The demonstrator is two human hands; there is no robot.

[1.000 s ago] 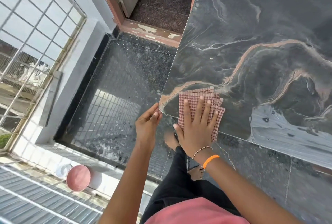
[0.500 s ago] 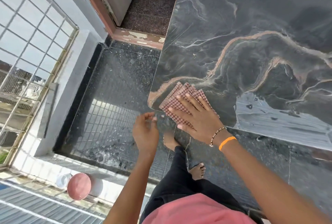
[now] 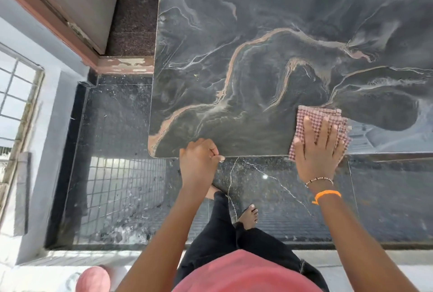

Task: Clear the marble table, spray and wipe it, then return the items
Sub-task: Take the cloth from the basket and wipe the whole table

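The dark marble table [image 3: 269,62] with pale and orange veins fills the upper right of the head view, and nothing but the cloth lies on it. A folded red-and-white checked cloth [image 3: 314,116] lies at the table's near edge, partly hanging over it. My right hand [image 3: 318,148] presses flat on the cloth with fingers spread. My left hand [image 3: 199,160] is at the near edge close to the table's rounded left corner, fingers curled, thumb against the rim.
Dark speckled floor [image 3: 117,151] lies left of and below the table. A doorway with a peeling pink threshold [image 3: 126,64] is at the upper left, a barred window [image 3: 16,104] at far left. A pink round object [image 3: 93,278] sits at the bottom left. My bare feet [image 3: 248,216] stand below the table edge.
My right hand has slid the cloth from the near left corner rightwards along the near edge. My left hand has curled against the table's rim near that corner.
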